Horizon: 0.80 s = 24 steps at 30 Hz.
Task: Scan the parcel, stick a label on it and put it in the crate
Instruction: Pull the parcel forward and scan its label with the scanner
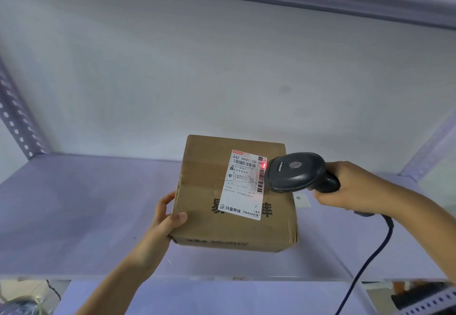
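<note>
I am at the scanning step: my left hand grips the parcel on the shelf, my right hand is closed on the scanner over its shipping label, while labelling and crating remain, no crate visible.

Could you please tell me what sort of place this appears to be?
Probably a parcel sorting or dispatch station: a brown cardboard parcel bearing a white printed shipping label, a black corded handheld barcode scanner shining red on it, and pale metal shelving with a perforated upright.
</note>
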Tool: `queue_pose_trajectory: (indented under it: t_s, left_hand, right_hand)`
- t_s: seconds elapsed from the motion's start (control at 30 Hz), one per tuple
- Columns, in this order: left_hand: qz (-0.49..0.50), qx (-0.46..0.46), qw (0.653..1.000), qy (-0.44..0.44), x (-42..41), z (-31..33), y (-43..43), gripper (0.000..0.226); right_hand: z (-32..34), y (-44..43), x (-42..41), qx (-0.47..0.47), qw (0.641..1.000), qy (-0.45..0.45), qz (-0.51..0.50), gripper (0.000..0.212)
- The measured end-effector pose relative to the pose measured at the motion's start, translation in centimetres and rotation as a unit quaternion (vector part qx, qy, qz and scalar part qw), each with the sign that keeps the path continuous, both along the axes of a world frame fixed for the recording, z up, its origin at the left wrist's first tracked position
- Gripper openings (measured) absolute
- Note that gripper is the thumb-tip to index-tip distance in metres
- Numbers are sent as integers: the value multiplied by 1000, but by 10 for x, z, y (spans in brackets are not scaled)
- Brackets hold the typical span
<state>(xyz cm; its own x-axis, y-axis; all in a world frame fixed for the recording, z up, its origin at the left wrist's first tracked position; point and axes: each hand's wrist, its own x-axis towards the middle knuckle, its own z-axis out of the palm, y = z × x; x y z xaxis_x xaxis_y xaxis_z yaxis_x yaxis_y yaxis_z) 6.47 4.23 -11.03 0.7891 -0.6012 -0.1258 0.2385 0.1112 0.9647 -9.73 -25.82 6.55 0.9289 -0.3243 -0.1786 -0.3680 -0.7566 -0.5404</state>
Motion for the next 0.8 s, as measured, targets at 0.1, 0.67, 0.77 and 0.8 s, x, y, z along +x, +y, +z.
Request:
queue_pose_trajectory:
  t_s: [0.1, 0.67, 0.77, 0.8]
  left_hand:
    - [2, 2, 1000, -1, 0, 0, 0, 74]
    - [-2, 1, 1000, -11, -2, 4, -1, 78]
    - [3, 0, 1000, -10, -2, 4, -2, 78]
    - [4, -2, 1000, -10, -1, 4, -2, 79]
  right_hand:
    - [2, -9, -6, 20, 999, -23, -18, 29]
    - [-89, -85, 0, 186, 924, -130, -307, 8]
    - [-115, -89, 4, 163, 923, -106, -332, 9]
    - [-122, -90, 4, 157, 922, -102, -338, 10]
